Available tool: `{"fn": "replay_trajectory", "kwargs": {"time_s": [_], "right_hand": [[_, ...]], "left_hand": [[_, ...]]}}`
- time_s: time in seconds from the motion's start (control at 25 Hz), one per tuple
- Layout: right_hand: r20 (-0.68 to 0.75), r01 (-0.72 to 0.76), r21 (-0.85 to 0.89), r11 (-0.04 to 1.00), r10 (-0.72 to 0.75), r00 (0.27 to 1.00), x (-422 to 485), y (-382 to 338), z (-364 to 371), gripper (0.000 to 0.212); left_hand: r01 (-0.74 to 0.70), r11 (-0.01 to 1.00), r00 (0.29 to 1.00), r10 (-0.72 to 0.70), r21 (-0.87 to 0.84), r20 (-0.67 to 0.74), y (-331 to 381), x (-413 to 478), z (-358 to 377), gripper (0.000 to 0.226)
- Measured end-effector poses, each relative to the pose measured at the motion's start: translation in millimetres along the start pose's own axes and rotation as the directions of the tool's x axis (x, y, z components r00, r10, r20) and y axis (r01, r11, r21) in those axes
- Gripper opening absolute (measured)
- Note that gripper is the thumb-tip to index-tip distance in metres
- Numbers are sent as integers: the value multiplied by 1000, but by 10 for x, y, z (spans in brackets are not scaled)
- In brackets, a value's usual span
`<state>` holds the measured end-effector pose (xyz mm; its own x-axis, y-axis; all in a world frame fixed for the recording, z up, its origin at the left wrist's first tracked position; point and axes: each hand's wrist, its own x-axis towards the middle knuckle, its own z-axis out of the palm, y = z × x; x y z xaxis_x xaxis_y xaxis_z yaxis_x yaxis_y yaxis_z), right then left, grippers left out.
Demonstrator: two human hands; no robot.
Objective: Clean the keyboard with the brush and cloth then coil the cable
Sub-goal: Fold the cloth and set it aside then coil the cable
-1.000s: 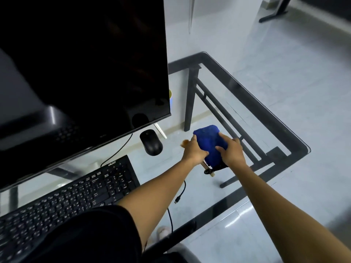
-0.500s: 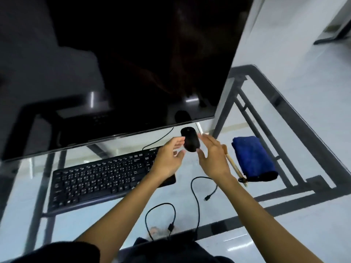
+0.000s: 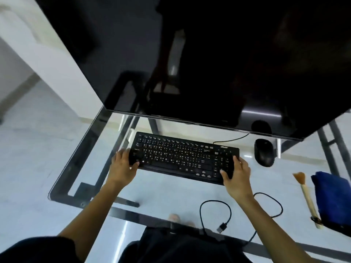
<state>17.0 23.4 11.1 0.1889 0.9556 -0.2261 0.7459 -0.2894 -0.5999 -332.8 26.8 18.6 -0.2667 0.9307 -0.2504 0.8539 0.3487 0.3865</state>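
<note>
Clasped at its two ends by the left hand point(image 3: 123, 165) and the right hand point(image 3: 237, 174), the keyboard point(image 3: 182, 155) is best kept level and drawn nearer, with the cable point(image 3: 230, 211) left slack.

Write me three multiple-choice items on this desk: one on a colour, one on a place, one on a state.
1. The folded cloth is: A red; B white; C blue.
2. The wooden-handled brush lies: A right beside the cloth; B in a drawer; C standing in a cup.
3. The black full-size keyboard is: A untouched; B gripped by the left hand and right hand; C flipped upside down.
Answers: C, it is deep blue; A, its handle runs along the cloth's left edge; B, both hands curl round its ends.
</note>
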Motion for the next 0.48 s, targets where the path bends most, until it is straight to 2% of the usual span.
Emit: {"fn": "replay_trajectory", "kwargs": {"time_s": [0.12,0.32,0.48], "right_hand": [[-13,-72,30,997,72,997,40,-38,53,66],[-18,-145,81,986,147,989,214,-125,83,64],[-10,-166,97,981,167,986,514,-252,46,64]], "left_hand": [[34,999,998,-35,26,54,-223,80,-3,59],[-23,984,1000,21,-175,-13,-60,136,-134,34],[-18,973,1000,20,-232,7,104,463,-190,31]]}}
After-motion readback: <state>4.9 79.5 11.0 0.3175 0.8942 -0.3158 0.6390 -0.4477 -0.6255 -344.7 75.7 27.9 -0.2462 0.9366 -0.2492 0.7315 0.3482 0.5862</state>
